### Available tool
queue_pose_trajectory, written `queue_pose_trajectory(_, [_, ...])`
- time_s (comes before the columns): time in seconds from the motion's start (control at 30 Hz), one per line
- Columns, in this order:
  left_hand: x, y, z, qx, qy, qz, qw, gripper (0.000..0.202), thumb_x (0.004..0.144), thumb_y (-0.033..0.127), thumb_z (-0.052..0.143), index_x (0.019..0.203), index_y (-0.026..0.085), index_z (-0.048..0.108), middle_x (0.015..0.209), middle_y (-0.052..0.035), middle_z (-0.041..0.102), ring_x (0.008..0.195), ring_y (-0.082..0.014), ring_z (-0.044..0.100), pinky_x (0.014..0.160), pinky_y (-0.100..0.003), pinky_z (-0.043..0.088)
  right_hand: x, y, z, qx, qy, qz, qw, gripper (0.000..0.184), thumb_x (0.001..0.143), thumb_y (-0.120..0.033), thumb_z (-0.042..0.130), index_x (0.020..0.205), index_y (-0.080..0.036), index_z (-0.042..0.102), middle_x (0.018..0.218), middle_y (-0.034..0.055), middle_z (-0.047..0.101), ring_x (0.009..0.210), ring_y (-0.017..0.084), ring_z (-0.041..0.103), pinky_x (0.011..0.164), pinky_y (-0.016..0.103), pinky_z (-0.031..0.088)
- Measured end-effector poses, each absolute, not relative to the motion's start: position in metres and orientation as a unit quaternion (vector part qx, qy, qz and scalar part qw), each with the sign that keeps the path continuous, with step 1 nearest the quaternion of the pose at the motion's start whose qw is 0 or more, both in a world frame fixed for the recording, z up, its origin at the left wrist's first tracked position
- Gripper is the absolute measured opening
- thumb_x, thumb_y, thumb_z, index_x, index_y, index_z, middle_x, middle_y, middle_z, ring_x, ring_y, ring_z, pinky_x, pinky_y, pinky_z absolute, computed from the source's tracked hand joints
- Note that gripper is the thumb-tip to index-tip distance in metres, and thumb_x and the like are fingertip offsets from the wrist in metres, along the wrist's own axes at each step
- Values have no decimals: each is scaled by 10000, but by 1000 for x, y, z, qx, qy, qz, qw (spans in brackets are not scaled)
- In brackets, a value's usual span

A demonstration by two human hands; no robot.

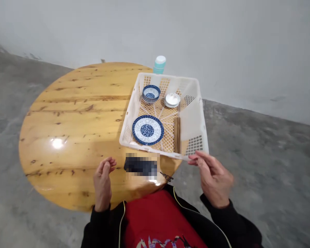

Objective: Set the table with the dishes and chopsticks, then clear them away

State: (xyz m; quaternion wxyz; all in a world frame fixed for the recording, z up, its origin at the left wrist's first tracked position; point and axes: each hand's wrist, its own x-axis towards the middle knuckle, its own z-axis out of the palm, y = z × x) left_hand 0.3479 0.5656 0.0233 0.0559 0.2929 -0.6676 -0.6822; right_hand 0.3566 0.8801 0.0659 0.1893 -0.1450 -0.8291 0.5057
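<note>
My left hand [103, 182] hovers over the front of the round wooden table [74, 127], its fingers loosely curled and nothing in it. My right hand [214, 177] is beside the front right corner of a white plastic basket [161, 153], fingers half bent and empty; whether the fingertips touch the rim I cannot tell. Inside the basket are a stack of blue-patterned bowls [151, 94], a small stack of white dishes [172, 100], a blue-and-white plate [147, 130] and a bundle of wooden chopsticks [177, 135].
A dark, blurred-out object [141, 166] lies between my hands, with a small dark keyring-like item [166, 177] at the table edge. Behind the basket stand stacked turquoise and white cups [159, 64]. A grey wall [222, 44] rises close behind the table. The basket overhangs the table's right edge.
</note>
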Motion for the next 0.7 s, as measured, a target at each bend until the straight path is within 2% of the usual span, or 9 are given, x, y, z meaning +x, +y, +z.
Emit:
queue_pose_trajectory(0.07, [370, 569, 13, 299, -653, -695, 15, 415, 843, 503, 645, 1061, 152, 687, 1033, -101, 739, 930, -186, 703, 843, -300, 531, 386, 853, 55, -172, -804, 542, 174, 258, 941, -397, 562, 1111, -230, 660, 946, 80, 748, 731, 226, 719, 776, 427, 595])
queue_pose_trajectory(0.2, [398, 576, 3, 259, -668, -694, -77, 389, 830, 513, 639, 994, 164, 693, 959, -75, 728, 877, -175, 683, 801, -282, 514, 432, 812, 31, -196, -769, 601, 88, 277, 926, -445, 565, 1077, -235, 661, 899, 72, 753, 662, 218, 714, 698, 403, 613])
queue_pose_trajectory(0.37, [414, 578, 1, 198, -691, -679, -153, 360, 801, 504, 633, 916, 167, 686, 890, -62, 713, 809, -183, 664, 744, -293, 492, 460, 797, 14, -175, -756, 630, 31, 294, 896, -487, 592, 1021, -241, 694, 857, 58, 758, 638, 211, 708, 677, 381, 620])
queue_pose_trajectory(0.53, [436, 578, -1, 211, -680, -689, -134, 407, 789, 533, 647, 939, 158, 697, 907, -81, 718, 821, -199, 667, 736, -297, 485, 465, 805, 5, -163, -726, 668, 10, 381, 832, -541, 665, 981, -195, 721, 827, 68, 756, 615, 192, 705, 639, 334, 616])
queue_pose_trajectory(0.7, [466, 590, 0, 258, -625, -729, -105, 423, 766, 529, 709, 943, 145, 715, 918, -88, 722, 812, -172, 659, 735, -265, 476, 481, 819, 0, -155, -717, 679, -27, 421, 792, -572, 699, 960, -187, 730, 810, 65, 752, 612, 175, 701, 618, 292, 600])
